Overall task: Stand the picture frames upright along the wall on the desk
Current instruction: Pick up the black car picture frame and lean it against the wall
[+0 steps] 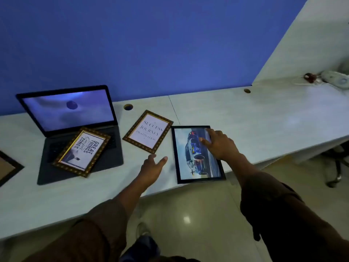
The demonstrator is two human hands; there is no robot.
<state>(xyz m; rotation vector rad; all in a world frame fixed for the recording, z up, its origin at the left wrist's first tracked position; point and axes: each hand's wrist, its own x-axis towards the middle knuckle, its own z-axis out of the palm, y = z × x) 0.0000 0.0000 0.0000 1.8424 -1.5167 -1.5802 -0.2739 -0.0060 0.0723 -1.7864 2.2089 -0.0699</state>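
Observation:
A black-framed car picture (190,163) lies flat near the desk's front edge. My right hand (220,143) hovers over its far right part, fingers spread, holding nothing. To its left, a gold-framed "Success" print (148,131) lies flat. My left hand (153,165) is open just below that frame's near corner, between the two frames. A second gold frame, "Great Things" (83,151), rests tilted on the laptop's keyboard. The corner of a dark frame (7,167) shows at the left edge. All frames lie down, away from the blue wall (151,44).
An open laptop (68,110) stands at the back left of the white desk (264,118). Two cable holes (128,107) sit near the wall. A white device with cords (334,78) lies at the far right. An office chair base (338,167) stands under the desk's right end.

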